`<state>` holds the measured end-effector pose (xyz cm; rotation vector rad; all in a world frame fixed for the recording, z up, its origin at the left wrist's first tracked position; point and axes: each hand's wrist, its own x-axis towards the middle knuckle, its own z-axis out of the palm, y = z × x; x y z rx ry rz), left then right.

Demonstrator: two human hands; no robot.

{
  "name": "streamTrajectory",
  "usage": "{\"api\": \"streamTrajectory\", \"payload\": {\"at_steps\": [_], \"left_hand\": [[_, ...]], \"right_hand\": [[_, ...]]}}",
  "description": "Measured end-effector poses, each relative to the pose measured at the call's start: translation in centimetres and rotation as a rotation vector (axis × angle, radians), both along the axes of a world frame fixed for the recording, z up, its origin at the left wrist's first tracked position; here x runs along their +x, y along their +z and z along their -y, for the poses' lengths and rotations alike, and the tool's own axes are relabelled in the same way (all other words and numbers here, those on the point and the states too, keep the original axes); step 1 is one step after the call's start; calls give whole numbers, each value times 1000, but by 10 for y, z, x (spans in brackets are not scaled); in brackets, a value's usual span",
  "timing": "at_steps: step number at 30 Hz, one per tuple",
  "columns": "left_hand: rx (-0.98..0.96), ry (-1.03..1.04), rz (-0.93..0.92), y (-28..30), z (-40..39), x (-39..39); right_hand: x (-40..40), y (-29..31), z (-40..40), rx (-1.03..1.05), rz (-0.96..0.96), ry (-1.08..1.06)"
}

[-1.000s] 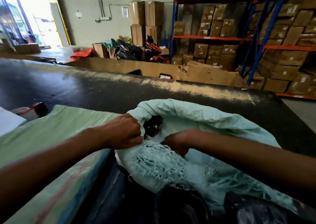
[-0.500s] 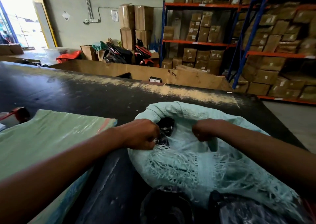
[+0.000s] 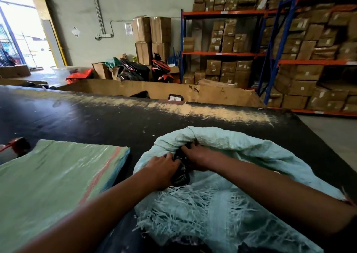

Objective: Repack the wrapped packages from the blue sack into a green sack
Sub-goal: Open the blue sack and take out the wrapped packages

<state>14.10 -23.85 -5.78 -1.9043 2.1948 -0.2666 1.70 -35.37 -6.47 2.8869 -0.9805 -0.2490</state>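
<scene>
A pale blue woven sack [image 3: 222, 204] with a frayed mouth lies on the black table [image 3: 116, 121] in front of me. Both my hands reach into its opening. My left hand [image 3: 162, 165] and my right hand [image 3: 197, 156] grip a black wrapped package [image 3: 180, 172] that shows between them at the sack's mouth. Left of the blue sack lies a flat stack of green sacks [image 3: 54, 179] with a red stripe. More dark packages show under the blue sack at the bottom edge.
A red and black object [image 3: 17, 146] sits at the table's left edge. Behind the table stands a long cardboard bin [image 3: 154, 90] with black parcels. Shelves of cardboard boxes [image 3: 289, 50] fill the right; stacked boxes and bags stand by the back wall.
Both hands have let go of the sack's rim and moved into the opening, closing together on the black package. The view has shifted slightly.
</scene>
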Motion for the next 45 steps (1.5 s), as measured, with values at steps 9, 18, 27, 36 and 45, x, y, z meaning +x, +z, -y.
{"api": "streamTrajectory", "payload": {"at_steps": [9,18,27,36,45], "left_hand": [[-41,-248,-128,-1,-3,-4],[-243,-120,-1413,54,-13,1],[-336,-220,-1140,93,-71,3],[-435,-505,-765,128,-157,-6],[-420,-672,-773,112,-215,-28]], "right_hand": [[-33,2,16,27,89,-30],[-43,-5,11,124,169,-35],[-69,33,-7,359,302,-103],[-159,154,-112,269,385,-252],[-219,196,-275,322,592,-261]]}}
